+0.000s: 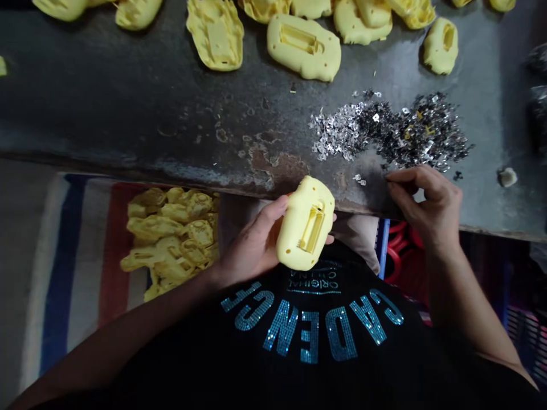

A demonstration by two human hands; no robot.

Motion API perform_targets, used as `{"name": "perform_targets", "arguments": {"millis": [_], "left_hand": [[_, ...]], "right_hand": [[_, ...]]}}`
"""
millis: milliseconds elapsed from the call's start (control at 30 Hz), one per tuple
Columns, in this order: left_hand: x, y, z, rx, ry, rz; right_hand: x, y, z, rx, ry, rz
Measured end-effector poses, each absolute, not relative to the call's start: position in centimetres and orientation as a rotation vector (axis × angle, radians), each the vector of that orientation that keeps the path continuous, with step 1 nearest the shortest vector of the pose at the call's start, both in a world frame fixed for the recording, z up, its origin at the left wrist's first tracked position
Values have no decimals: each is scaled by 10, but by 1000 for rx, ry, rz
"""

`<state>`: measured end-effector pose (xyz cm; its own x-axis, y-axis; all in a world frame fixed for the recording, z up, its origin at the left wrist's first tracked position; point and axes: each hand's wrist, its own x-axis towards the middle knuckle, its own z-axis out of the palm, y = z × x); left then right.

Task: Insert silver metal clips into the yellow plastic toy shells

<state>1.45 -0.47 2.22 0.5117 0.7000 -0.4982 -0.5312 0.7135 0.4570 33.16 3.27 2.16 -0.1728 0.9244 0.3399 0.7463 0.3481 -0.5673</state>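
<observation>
My left hand (254, 245) grips a yellow plastic shell (305, 230) with a rectangular slot facing up, held just below the table's front edge. My right hand (429, 205) rests on the table edge with fingers pinched together at the near side of a pile of small shiny metal clips (393, 131). What the fingertips pinch is too small to make out. Two loose clips (359, 180) lie between the shell and my right hand.
Several more yellow shells (304, 46) lie along the far side of the worn dark metal table (149, 108). A striped sack (85, 239) at lower left holds a heap of yellow parts (171, 233). Red plastic items (399, 250) sit under the table at right.
</observation>
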Motion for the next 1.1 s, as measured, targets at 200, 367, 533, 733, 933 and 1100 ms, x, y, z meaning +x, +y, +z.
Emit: {"name": "perform_targets", "arguments": {"millis": [200, 367, 533, 733, 933, 1100], "left_hand": [[15, -3, 25, 238, 722, 727], [15, -4, 25, 244, 700, 728], [12, -4, 21, 241, 567, 613], [17, -7, 21, 269, 502, 565], [16, -15, 23, 277, 497, 570], [15, -19, 22, 300, 497, 595]], "right_hand": [[326, 44, 12, -1328, -2228, 288], [316, 58, 5, -1337, -2311, 199], [293, 41, 42, -1224, -2090, 607], [265, 41, 82, -1061, -2063, 1252], [260, 52, 82, -993, -2059, 1394], [259, 52, 86, -1007, -2139, 1300]]}}
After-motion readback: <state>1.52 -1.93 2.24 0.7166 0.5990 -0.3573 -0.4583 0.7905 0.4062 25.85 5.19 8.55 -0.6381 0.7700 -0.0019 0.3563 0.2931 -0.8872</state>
